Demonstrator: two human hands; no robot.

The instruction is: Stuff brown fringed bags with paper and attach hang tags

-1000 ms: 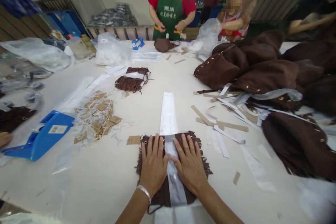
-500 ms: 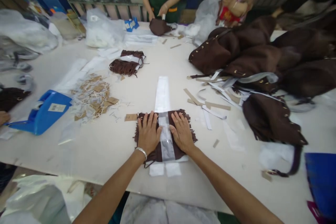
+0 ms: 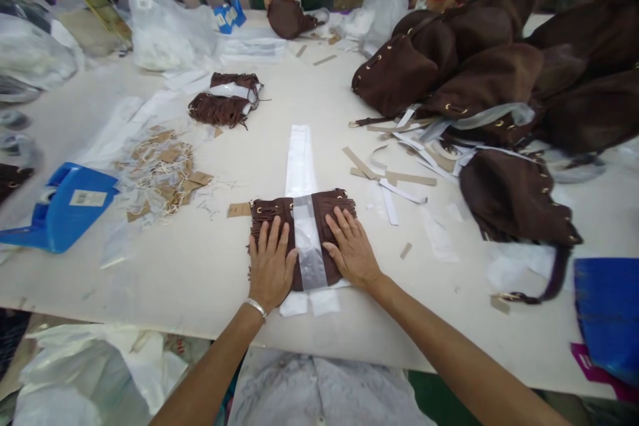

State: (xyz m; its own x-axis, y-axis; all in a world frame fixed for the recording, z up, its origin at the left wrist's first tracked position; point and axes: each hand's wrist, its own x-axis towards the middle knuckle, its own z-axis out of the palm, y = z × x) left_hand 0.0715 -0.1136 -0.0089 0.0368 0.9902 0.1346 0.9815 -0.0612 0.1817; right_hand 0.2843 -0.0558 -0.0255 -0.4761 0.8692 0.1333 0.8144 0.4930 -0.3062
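A dark brown fringed bag piece (image 3: 269,210) with small metal eyelets lies flat in front of me. A translucent strip (image 3: 310,249) runs down its middle. Under it, a long white paper strip (image 3: 299,160) sticks out at the far side, with white ends showing at the near side. My left hand (image 3: 272,269) rests flat on the left half, fingers spread. On the right half lies my right hand (image 3: 353,249), also open and palm down. A brown cardboard tag (image 3: 239,210) pokes out at the piece's upper left corner.
Brown bags (image 3: 479,80) are piled at right, beside paper scraps (image 3: 394,176). To the left are a blue tape dispenser (image 3: 74,206) and a heap of stringed tags (image 3: 167,170). Another fringed bundle (image 3: 224,103) lies farther back. Across the table, a co-worker's hands hold a brown pouch (image 3: 289,18).
My hands have slid slightly toward me over the fringed piece, still flat and spread. The camera view has tilted downward and shifted a little to the right.
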